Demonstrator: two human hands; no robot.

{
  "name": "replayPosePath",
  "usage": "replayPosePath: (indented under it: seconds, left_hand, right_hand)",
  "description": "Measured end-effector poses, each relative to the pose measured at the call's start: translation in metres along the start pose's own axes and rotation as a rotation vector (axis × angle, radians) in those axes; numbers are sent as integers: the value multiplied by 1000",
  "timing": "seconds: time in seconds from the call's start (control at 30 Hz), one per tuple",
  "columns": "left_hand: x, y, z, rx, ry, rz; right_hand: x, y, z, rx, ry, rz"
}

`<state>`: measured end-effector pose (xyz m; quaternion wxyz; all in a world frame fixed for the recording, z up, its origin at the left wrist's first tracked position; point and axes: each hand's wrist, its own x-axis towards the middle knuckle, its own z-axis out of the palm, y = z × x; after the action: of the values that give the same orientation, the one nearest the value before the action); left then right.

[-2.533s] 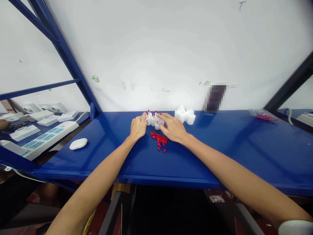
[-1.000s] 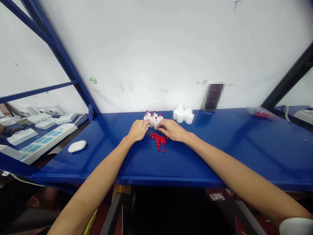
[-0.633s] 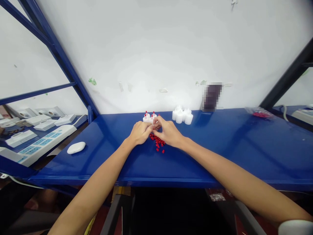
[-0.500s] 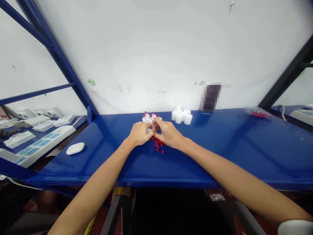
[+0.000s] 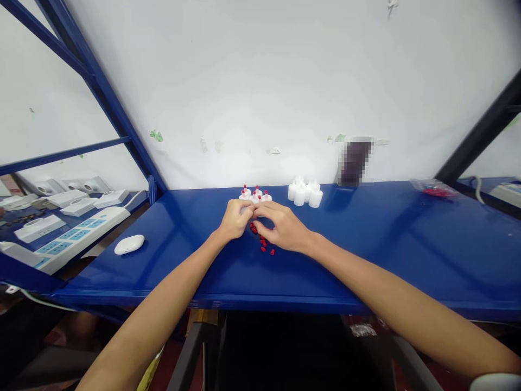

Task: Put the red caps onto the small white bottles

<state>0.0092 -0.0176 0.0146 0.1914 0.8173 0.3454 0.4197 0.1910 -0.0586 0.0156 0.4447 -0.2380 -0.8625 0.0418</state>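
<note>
My left hand point(image 5: 236, 218) is closed around a small white bottle, which its fingers now mostly hide. Beside it, my right hand point(image 5: 280, 225) has its thumb spread from its curled fingers, whose tips reach my left hand; I see nothing held in the gap. Below and between the hands lie several loose small red caps point(image 5: 263, 243) on the blue table. Just behind the hands stand several white bottles with red caps on their tips point(image 5: 266, 197), partly hidden by my fingers.
Farther right stands a group of white bottles point(image 5: 299, 194). A blurred dark slab point(image 5: 355, 163) leans on the wall. A clear bag of red pieces point(image 5: 437, 190) lies at the far right. At left are a white oval case point(image 5: 129, 244) and a power strip point(image 5: 81, 236).
My right hand's thumb and fingers have spread apart from a pinch beside the left hand. The left hand has turned slightly, covering the bottle. The view has shifted a little.
</note>
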Motion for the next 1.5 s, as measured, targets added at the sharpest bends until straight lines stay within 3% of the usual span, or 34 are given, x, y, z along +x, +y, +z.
replayPosePath:
  seconds: [0.07, 0.17, 0.33, 0.47, 0.57, 0.77, 0.93, 1.0, 1.17, 1.33, 1.5]
  left_hand:
    - [-1, -1, 1, -91, 48, -29]
    - [-2, -2, 3, -158, 24, -55]
    - [2, -6, 1, 40, 23, -125]
    - [3, -11, -8, 200, -66, -115]
    - [2, -12, -11, 196, -169, -75]
    - [1, -10, -11, 120, -94, -51]
    - [2, -13, -12, 110, -15, 14]
    - [2, -14, -12, 125, 17, 31]
    - [1, -13, -13, 161, 67, 51]
    - [-4, -8, -12, 133, -33, 131]
    - [-4, 1, 1, -243, -86, -35]
  right_hand:
    - [0, -1, 0, -11, -18, -28]
    - [1, 1, 1, -82, -37, -37]
    - [2, 9, -9, -255, 77, 150]
    - [-3, 31, -17, -385, -143, 353]
    - [-10, 49, -17, -338, -248, 398]
    - [-10, 55, -28, -250, -249, 323]
    - [-7, 48, -45, -78, -542, 328]
    - [-7, 50, -47, -28, -578, 322]
    - [-7, 53, -44, 76, -530, 332]
    - [-1, 32, -26, 246, -104, 398]
    - [5, 7, 0, 580, 126, 492]
